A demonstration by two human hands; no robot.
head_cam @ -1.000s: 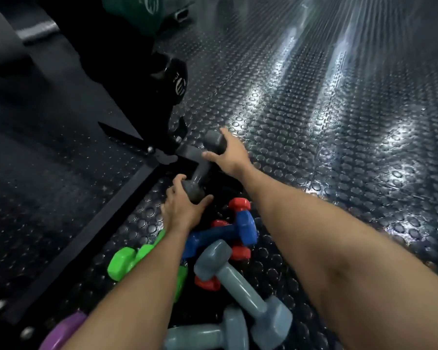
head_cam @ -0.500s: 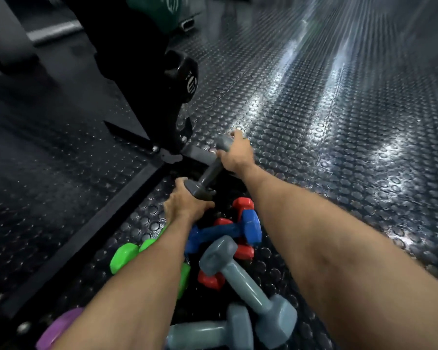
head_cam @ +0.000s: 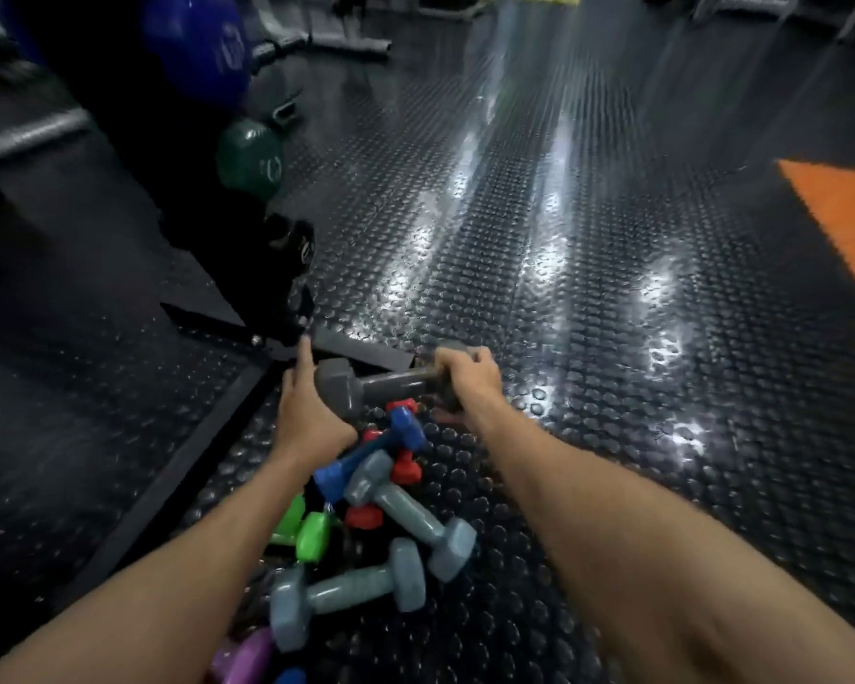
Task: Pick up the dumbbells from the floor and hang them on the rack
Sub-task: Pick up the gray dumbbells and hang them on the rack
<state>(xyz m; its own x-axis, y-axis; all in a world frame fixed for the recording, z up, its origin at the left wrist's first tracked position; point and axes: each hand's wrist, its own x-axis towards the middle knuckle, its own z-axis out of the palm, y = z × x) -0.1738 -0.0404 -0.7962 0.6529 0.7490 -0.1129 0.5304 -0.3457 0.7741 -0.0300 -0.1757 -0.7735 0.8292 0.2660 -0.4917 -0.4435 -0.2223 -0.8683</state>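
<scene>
A dark grey dumbbell [head_cam: 366, 385] is held level above the floor between both hands. My right hand [head_cam: 467, 380] grips its right head, fingers curled over it. My left hand [head_cam: 307, 412] cups its left head from the side, fingers stretched forward. Below lies a pile on the floor: two light grey dumbbells [head_cam: 406, 515] [head_cam: 346, 592], a blue one [head_cam: 371, 454], red ones [head_cam: 406, 469], a green one [head_cam: 312, 535] and a purple one [head_cam: 248, 656]. The black rack [head_cam: 267, 269] stands at the left, with a green dumbbell [head_cam: 250, 158], a blue one [head_cam: 203, 37] and a black one [head_cam: 294, 241] hanging on it.
Studded black rubber floor [head_cam: 563, 313] spreads to the right and ahead, with bright reflections. The rack's flat base foot [head_cam: 361, 350] lies just beyond my hands. An orange mat corner [head_cam: 840, 214] shows at the right edge. Grey machine frames [head_cam: 336, 39] stand at the back.
The dark grey dumbbell has turned from pointing away to lying crosswise, and it has risen off the pile. The camera has tilted up, showing more of the rack and floor.
</scene>
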